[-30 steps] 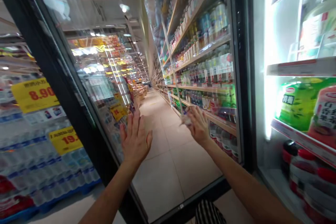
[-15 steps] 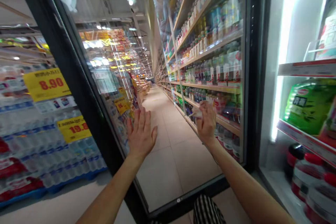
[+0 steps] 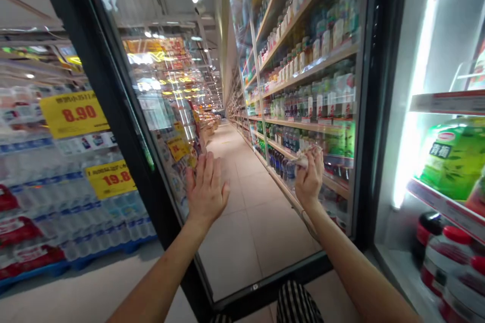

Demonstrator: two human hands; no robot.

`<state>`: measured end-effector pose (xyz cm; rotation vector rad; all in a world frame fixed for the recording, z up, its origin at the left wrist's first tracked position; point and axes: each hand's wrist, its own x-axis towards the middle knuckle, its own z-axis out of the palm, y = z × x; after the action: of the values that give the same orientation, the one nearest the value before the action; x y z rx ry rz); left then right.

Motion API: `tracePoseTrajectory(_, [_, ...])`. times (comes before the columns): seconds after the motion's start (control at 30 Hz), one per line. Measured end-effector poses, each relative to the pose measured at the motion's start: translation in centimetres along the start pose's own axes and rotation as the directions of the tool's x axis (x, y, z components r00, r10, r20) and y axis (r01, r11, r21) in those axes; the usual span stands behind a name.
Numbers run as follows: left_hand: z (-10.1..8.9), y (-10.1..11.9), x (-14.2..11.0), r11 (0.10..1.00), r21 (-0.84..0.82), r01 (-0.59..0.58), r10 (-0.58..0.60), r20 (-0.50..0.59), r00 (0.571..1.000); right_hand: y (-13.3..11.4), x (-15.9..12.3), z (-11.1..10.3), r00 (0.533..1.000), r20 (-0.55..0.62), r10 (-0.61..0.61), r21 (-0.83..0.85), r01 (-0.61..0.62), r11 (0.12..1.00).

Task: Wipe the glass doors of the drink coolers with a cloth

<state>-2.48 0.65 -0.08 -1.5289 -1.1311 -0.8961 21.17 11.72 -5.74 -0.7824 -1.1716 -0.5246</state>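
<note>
A glass cooler door in a black frame stands swung out in front of me. My left hand lies flat against its glass, fingers stretched out and thumb apart. Bunched in my right hand is a pale crumpled cloth, pressed to the glass on the right side of the door. My fingers cover most of the cloth. Bottles on shelves and a tiled aisle show in the glass behind both hands.
On the right, the lit cooler holds a green pack and red-capped bottles. At left, packed water bottles stand under yellow price signs. My striped trouser leg shows below the door's bottom edge.
My right hand has slid a little to the right across the glass with the cloth. My left hand stays spread on the glass. The whole view has shifted slightly.
</note>
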Motion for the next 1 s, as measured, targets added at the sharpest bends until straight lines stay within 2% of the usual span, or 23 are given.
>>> tracePoseTrajectory(0.03, [0.0,0.0,0.0,1.0,0.001,0.004,-0.004,0.001,1.0,-0.3,-0.1,0.0,1.0,0.005,0.002,0.005,-0.002,1.0])
tracePoseTrajectory(0.1, [0.0,0.0,0.0,1.0,0.017,0.01,-0.01,0.006,1.0,-1.6,-0.9,-0.1,0.986,0.116,-0.119,0.041,0.115,0.993])
tracePoseTrajectory(0.17, [0.0,0.0,0.0,0.999,0.034,0.009,-0.01,0.012,1.0,-2.7,-1.8,-0.2,0.932,0.239,-0.273,0.094,0.257,0.962])
tracePoseTrajectory(0.23, [-0.1,0.1,0.0,0.999,0.042,0.003,-0.003,0.016,1.0,-2.4,-2.2,-0.4,0.898,0.292,-0.33,0.111,0.311,0.944])
tracePoseTrajectory(0.3, [-0.1,0.1,0.0,0.999,0.038,-0.002,0.001,0.012,1.0,-0.8,-1.7,-0.6,0.935,0.245,-0.258,0.07,0.248,0.966])
tracePoseTrajectory(0.37, [-0.1,0.1,0.0,1.0,0.026,-0.001,0.001,0.009,1.0,0.9,-0.8,-0.6,0.99,0.107,-0.096,0.009,0.096,0.995])
tracePoseTrajectory(0.43, [0.0,0.1,0.0,1.0,0.017,0.002,-0.002,0.003,1.0,1.5,-0.2,-0.4,1.0,-0.01,0.026,-0.018,-0.026,0.999])
tracePoseTrajectory(0.47, [0.0,0.1,0.0,1.0,0.016,0.002,-0.002,-0.001,1.0,1.2,-0.2,-0.3,0.999,-0.015,0.029,-0.02,-0.029,0.999])
tracePoseTrajectory(0.53, [0.0,0.1,0.0,1.0,0.023,0.003,-0.002,-0.004,1.0,-0.2,-0.6,-0.2,0.993,0.083,-0.086,0.004,0.086,0.996])
tracePoseTrajectory(0.6, [0.0,0.1,0.0,0.999,0.032,-0.002,0.002,0.001,1.0,-1.6,-1.2,-0.3,0.938,0.222,-0.267,0.066,0.259,0.964])
tracePoseTrajectory(0.67, [0.0,0.1,0.0,0.999,0.034,-0.005,0.005,0.004,1.0,-1.4,-1.3,-0.5,0.876,0.303,-0.376,0.116,0.358,0.927])
tracePoseTrajectory(0.7, [-0.1,0.2,0.0,0.999,0.032,-0.006,0.006,0.004,1.0,-0.6,-0.9,-0.6,0.874,0.311,-0.373,0.113,0.356,0.928])
tracePoseTrajectory(0.73, [-0.1,0.2,0.0,1.0,0.028,-0.008,0.008,0.0,1.0,0.4,-0.3,-0.7,0.899,0.29,-0.329,0.089,0.317,0.944])
tracePoseTrajectory(0.8, [-0.1,0.2,0.0,1.0,0.023,-0.004,0.004,0.001,1.0,2.8,1.4,-0.6,0.981,0.148,-0.129,0.005,0.13,0.992])
tracePoseTrajectory(0.83, [-0.1,0.2,0.0,1.0,0.022,-0.001,0.001,0.001,1.0,3.6,2.4,-0.4,0.999,0.05,-0.015,-0.026,0.016,1.0])
tracePoseTrajectory(0.9, [0.0,0.2,-0.1,1.0,0.018,0.004,-0.003,-0.002,1.0,3.8,3.7,0.1,0.991,-0.075,0.108,-0.041,-0.111,0.993])
tracePoseTrajectory(0.93, [0.0,0.1,-0.1,1.0,0.015,0.005,-0.005,-0.001,1.0,3.1,4.0,0.3,0.993,-0.075,0.097,-0.033,-0.1,0.994])
tracePoseTrajectory(1.0, [0.1,0.1,-0.1,1.0,0.014,0.0,0.0,-0.006,1.0,0.9,3.8,0.6,0.998,0.034,-0.046,0.001,0.046,0.999])
